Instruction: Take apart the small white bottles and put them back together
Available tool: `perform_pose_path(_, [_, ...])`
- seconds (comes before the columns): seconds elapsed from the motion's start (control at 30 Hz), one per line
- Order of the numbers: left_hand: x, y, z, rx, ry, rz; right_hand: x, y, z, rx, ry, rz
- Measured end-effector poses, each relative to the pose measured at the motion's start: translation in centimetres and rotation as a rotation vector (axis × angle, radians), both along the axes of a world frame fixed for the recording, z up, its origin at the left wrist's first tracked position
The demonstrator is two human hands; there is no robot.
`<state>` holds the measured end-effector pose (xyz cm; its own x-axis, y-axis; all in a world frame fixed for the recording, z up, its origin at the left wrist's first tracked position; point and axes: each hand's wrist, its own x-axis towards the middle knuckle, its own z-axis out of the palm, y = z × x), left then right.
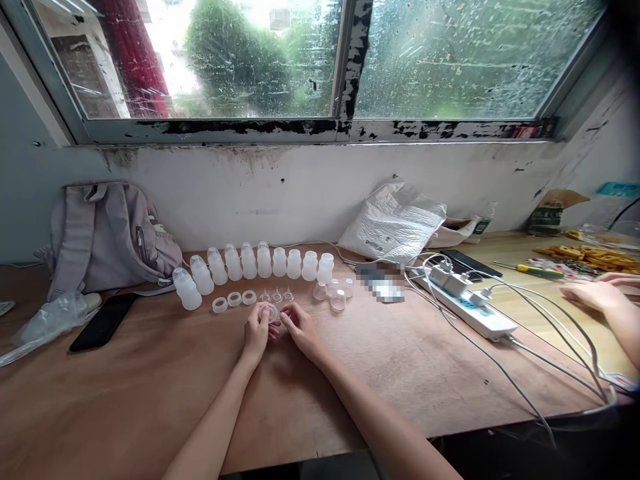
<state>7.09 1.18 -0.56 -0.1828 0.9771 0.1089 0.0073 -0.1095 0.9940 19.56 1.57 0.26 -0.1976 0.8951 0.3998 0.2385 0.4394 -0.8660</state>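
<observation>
My left hand [257,331] and my right hand [298,327] meet over the wooden table [150,380], fingers pinched together on a small clear plastic cap [271,312] between them. Just beyond lie three white rings [234,300], three small clear nipples [277,295] and a few clear caps [334,292]. Behind those stands a curved row of several white plastic bottles [250,267].
A grey backpack [107,233] and a black phone [103,322] lie at the left. A white plastic bag [393,223], a power strip [470,303] with white cables and a screwdriver [537,270] are to the right. Another person's hand [593,293] rests at the far right.
</observation>
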Motion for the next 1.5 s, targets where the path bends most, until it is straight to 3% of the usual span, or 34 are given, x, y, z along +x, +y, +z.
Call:
perform_pose_path(0.13, [-0.9, 0.6, 0.0, -0.002, -0.061, 0.085, -0.1, 0.4, -0.6, -0.015, 0.022, -0.091])
perform_pose_path(0.23, [-1.3, 0.9, -0.1, -0.002, -0.092, 0.117, -0.4, 2.2, -0.2, 0.037, -0.038, -0.146])
perform_pose_path(0.33, [-1.5, 1.0, -0.2, -0.012, -0.118, 0.113, -0.9, 5.6, 1.4, 0.118, -0.17, -0.246])
perform_pose_path(0.53, [-1.4, 0.7, -0.3, -0.043, -0.155, 0.076, -2.1, 12.7, 5.4, 0.065, -0.5, -0.35])
perform_pose_path(0.7, [-1.4, 0.9, -0.3, -0.05, -0.177, 0.101, -2.4, 14.7, 5.5, 0.027, -0.569, -0.368])
perform_pose_path(0.83, [-1.4, 0.9, -0.3, -0.05, -0.193, 0.099, -2.1, 13.8, 4.5, 0.063, -0.581, -0.375])
perform_pose_path(1.0, [-1.4, 0.8, -0.1, -0.052, -0.222, 0.096, -1.1, 10.1, 4.0, 0.172, -0.553, -0.356])
perform_pose_path(1.17, [-1.2, 0.9, 0.1, -0.065, -0.275, 0.073, 0.9, 5.2, 3.9, 0.402, -0.217, -0.374])
perform_pose_path(1.33, [-1.0, 0.9, 0.5, -0.087, -0.433, -0.044, 2.3, 1.4, 2.3, 0.358, -0.003, -0.369])
perform_pose_path(1.5, [-0.6, 0.3, 0.7, -0.109, -0.395, -0.088, 2.2, 0.3, 0.2, 0.296, 0.026, -0.36])
